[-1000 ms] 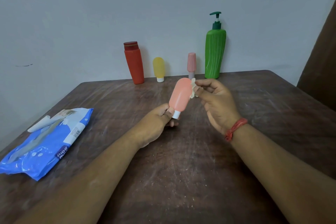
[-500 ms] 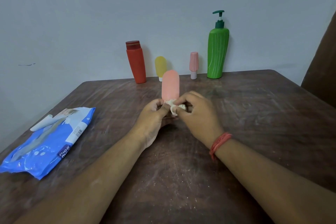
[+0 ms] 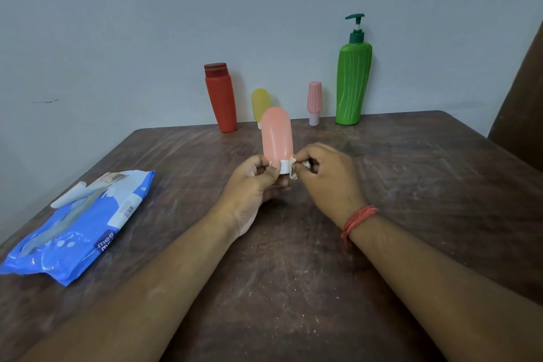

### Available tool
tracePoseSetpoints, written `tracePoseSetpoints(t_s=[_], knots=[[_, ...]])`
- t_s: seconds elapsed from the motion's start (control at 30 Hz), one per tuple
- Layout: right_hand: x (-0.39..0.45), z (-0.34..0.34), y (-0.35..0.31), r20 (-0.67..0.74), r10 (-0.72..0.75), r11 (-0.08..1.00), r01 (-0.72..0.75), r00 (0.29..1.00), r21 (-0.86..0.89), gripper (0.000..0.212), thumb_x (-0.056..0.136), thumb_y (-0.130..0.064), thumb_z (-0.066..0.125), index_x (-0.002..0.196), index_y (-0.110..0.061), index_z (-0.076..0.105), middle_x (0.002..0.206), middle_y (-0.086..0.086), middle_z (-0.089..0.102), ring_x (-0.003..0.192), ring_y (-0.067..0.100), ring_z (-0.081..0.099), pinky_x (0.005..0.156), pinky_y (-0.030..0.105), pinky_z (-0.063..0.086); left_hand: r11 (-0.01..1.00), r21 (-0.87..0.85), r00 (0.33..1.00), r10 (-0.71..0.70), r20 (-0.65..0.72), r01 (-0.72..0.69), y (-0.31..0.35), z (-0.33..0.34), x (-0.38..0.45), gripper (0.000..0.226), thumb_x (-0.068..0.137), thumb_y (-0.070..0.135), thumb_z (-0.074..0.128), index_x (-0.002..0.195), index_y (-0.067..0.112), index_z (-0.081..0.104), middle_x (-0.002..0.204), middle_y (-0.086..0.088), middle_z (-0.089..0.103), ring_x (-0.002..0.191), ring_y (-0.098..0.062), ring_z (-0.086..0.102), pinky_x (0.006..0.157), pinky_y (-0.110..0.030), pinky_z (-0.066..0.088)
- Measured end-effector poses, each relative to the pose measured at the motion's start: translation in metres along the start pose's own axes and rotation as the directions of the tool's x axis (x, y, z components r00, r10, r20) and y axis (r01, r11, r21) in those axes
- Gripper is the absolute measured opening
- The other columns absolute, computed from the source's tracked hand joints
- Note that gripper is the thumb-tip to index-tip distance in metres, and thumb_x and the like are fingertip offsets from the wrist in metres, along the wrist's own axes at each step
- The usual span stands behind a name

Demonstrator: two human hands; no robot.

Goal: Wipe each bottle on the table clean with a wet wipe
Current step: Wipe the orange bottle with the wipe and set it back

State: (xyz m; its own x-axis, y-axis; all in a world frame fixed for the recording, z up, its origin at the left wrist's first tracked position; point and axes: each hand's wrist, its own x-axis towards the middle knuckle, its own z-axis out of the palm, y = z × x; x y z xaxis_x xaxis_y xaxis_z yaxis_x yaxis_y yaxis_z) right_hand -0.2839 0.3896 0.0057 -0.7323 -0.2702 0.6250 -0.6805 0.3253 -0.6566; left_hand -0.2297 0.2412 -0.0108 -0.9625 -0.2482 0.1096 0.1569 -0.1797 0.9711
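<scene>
Two bare forearms enter from the bottom edge, no sleeves visible on either. Left hand [image 3: 252,182]: no ring, watch or band seen. Right hand [image 3: 326,176]: likewise no rings seen on the fingers that show. Right wrist carries a red thread band [image 3: 358,219], several thin strands wound together (a loose end seems to hang toward the forearm). Nails short where visible; most fingertips are hidden.

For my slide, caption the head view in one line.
Left hand holds a peach bottle cap-down while the right hand rubs a wet wipe against its white cap.
</scene>
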Motion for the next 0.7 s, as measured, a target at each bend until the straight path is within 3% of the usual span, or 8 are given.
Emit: tracePoseSetpoints(t_s=[0.13, 0.23, 0.3, 0.4, 0.5, 0.6, 0.7], knots=[[-0.0049, 0.0025, -0.0049, 0.034, -0.085, 0.996, 0.084, 0.996, 0.043, 0.006, 0.080, -0.010, 0.076, 0.082, -0.016, 0.072, 0.084, -0.009, 0.066, 0.075, 0.003, 0.060, 0.064, 0.013, 0.046, 1.000, -0.009, 1.000, -0.014, 0.012, 0.014, 0.0027, -0.0014, 0.0002, 0.018, 0.103, 0.010, 0.055, 0.117, 0.001, 0.063, 0.105, -0.013, 0.076, 0.094, -0.022, 0.072, 0.090, -0.039, 0.059], [-0.0009, 0.0029, -0.0027, -0.008, 0.049, 0.993, -0.048, 0.999, 0.108, 0.009, 0.081, -0.007, 0.073, 0.082, -0.016, 0.071, 0.080, -0.013, 0.065, 0.070, -0.002, 0.057, 0.063, 0.011, 0.041, 0.998, -0.058, 0.998, -0.023, 0.066, 0.027, 0.0059, 0.0003, -0.0017, 0.029, 0.105, 0.016, 0.050, 0.127, 0.001, 0.062, 0.122, -0.018, 0.071, 0.111, -0.026, 0.068, 0.101, -0.041, 0.054], [0.0007, 0.0021, -0.0009, -0.001, 0.124, 0.974, -0.122, 0.992, 0.191, 0.010, 0.083, -0.007, 0.071, 0.083, -0.016, 0.071, 0.079, -0.009, 0.068, 0.071, 0.003, 0.059, 0.065, 0.019, 0.047, 0.995, -0.093, 0.995, -0.032, 0.094, 0.040, 0.0070, 0.0009, -0.0030, 0.037, 0.105, 0.021, 0.049, 0.133, 0.001, 0.059, 0.133, -0.021, 0.065, 0.116, -0.026, 0.064, 0.105, -0.041, 0.051], [-0.0033, 0.0015, -0.0019, 0.052, 0.150, 0.944, -0.158, 0.987, 0.288, 0.010, 0.085, -0.011, 0.072, 0.084, -0.020, 0.070, 0.085, -0.009, 0.071, 0.080, 0.010, 0.067, 0.073, 0.029, 0.056, 0.991, -0.126, 0.993, -0.037, 0.116, 0.052, 0.0086, 0.0014, -0.0045, 0.037, 0.105, 0.020, 0.047, 0.134, 0.001, 0.059, 0.126, -0.016, 0.070, 0.111, -0.020, 0.067, 0.102, -0.038, 0.053], [-0.0047, 0.0013, -0.0028, 0.042, 0.134, 0.954, -0.140, 0.990, 0.264, 0.009, 0.084, -0.010, 0.072, 0.084, -0.019, 0.070, 0.092, -0.009, 0.072, 0.086, 0.010, 0.067, 0.078, 0.034, 0.057, 0.991, -0.135, 0.999, -0.021, 0.037, 0.025, 0.0070, 0.0037, -0.0028, 0.030, 0.106, 0.012, 0.049, 0.132, -0.001, 0.056, 0.117, -0.013, 0.073, 0.098, -0.016, 0.072, 0.098, -0.041, 0.057], [-0.0037, 0.0022, -0.0045, -0.014, 0.062, 0.981, -0.058, 0.998, 0.187, 0.010, 0.082, -0.007, 0.072, 0.083, -0.017, 0.070, 0.090, -0.010, 0.068, 0.083, 0.005, 0.063, 0.073, 0.025, 0.053, 0.990, -0.137, 0.999, -0.016, -0.033, 0.011, 0.0043, 0.0053, -0.0023, 0.028, 0.103, 0.008, 0.055, 0.128, -0.004, 0.050, 0.114, -0.017, 0.073, 0.096, -0.020, 0.074, 0.086, -0.039, 0.062], [-0.0060, 0.0050, -0.0067, 0.003, -0.018, 0.992, 0.018, 1.000, 0.122, 0.011, 0.081, -0.007, 0.072, 0.083, -0.018, 0.071, 0.083, -0.014, 0.063, 0.076, -0.001, 0.059, 0.063, 0.008, 0.041, 0.995, -0.095, 1.000, -0.017, 0.013, 0.018, 0.0040, 0.0067, -0.0047, 0.040, 0.097, 0.017, 0.063, 0.130, -0.003, 0.053, 0.112, -0.016, 0.074, 0.099, -0.023, 0.073, 0.085, -0.036, 0.060]])
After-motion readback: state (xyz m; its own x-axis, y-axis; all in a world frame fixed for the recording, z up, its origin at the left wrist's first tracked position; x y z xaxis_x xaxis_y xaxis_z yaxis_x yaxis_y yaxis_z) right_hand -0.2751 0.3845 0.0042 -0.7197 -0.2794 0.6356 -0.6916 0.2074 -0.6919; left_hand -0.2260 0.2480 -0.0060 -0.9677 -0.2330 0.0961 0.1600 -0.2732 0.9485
